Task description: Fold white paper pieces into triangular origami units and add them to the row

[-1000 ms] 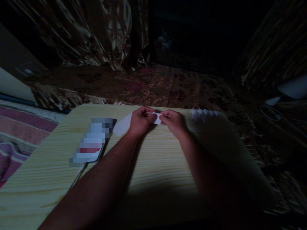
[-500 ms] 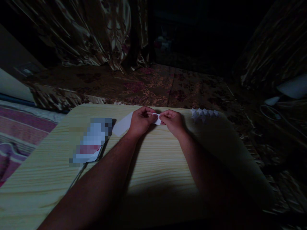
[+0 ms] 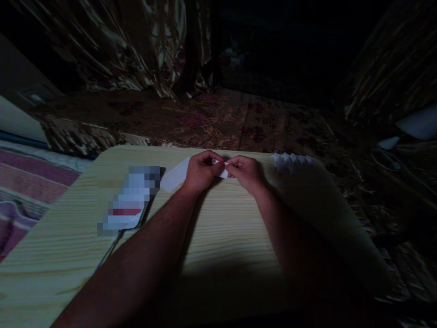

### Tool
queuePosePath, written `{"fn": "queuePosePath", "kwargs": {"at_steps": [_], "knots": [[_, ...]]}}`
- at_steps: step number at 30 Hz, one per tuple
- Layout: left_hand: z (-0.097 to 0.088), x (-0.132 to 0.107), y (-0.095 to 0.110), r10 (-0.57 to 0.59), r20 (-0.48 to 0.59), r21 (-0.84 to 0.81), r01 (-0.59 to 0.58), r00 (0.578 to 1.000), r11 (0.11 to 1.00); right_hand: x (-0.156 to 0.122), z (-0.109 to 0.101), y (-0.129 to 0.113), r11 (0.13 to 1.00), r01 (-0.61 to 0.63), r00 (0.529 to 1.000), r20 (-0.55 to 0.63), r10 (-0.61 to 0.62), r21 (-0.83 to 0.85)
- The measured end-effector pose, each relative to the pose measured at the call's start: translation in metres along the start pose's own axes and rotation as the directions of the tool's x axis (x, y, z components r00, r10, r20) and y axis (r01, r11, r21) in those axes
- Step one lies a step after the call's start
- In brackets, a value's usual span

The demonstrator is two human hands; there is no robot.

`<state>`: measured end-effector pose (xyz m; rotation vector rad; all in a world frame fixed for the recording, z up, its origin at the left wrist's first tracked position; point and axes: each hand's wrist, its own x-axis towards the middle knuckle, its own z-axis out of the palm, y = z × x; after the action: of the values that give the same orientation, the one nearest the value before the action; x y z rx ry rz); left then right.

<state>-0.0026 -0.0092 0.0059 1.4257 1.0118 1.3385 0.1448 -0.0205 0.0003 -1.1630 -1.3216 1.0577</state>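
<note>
Between my two hands is a small piece of white paper, pinched from both sides near the far edge of the wooden table. My left hand grips its left part with thumb and fingers. On the other side, my right hand is closed on the paper's right part, and the fingertips of both hands nearly meet. The fingers cover much of the piece, so its exact folds are hidden. White paper sheets lie flat just left of my left hand. Several small folded white paper shapes stand to the right of my right hand.
A phone, blurred out, lies on the left of the wooden table, with a cable running from it. Behind the table is a ledge with patterned cloth. A striped cloth is at left, a white lamp at right.
The fingertips have shifted slightly on the paper, and my left fingers now cover more of its top edge. Both hands stay in nearly the same place.
</note>
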Motion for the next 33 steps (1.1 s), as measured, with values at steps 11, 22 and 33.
{"fn": "queuePosePath", "kwargs": {"at_steps": [11, 22, 33], "knots": [[-0.0007, -0.0002, -0.0008, 0.014, 0.002, 0.021, -0.014, 1.000, 1.000, -0.0003, 0.0006, 0.0009, 1.000, -0.012, 1.000, -0.007, 0.012, 0.017], [-0.0002, 0.0006, 0.0012, 0.004, -0.004, 0.035, -0.004, 1.000, 0.999, -0.0005, 0.0001, -0.0007, 1.000, -0.013, 1.000, 0.003, 0.013, 0.011], [-0.0008, 0.0005, -0.0015, 0.020, 0.001, 0.044, -0.020, 1.000, 0.999, -0.0006, 0.0004, -0.0011, 1.000, -0.020, 1.000, 0.003, 0.020, 0.007]]}}
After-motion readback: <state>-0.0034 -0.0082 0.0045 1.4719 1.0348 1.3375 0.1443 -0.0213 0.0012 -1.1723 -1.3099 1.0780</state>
